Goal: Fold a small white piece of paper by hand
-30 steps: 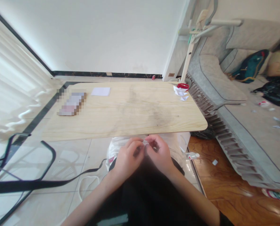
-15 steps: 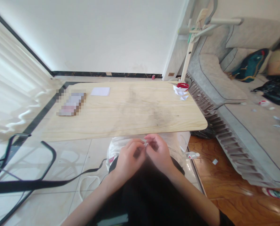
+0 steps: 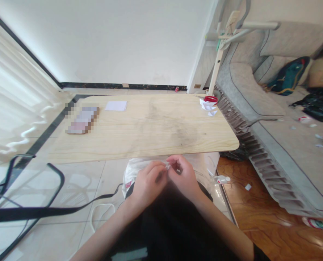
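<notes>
**Small white scrap pinched between both hands**

I see my left hand (image 3: 146,185) and right hand (image 3: 183,178) meeting just below the near edge of the pale wooden table (image 3: 150,137). One small white paper piece (image 3: 167,166) sits between the fingertips, both hands' fingers curled and grasping it; neither hand is nearer. It is too small for me to tell its long axis. On the table's far right lie one pair of red-handled scissors (image 3: 210,99) and a few folded white paper shapes (image 3: 209,107); far left, one white sheet (image 3: 116,105).
</notes>
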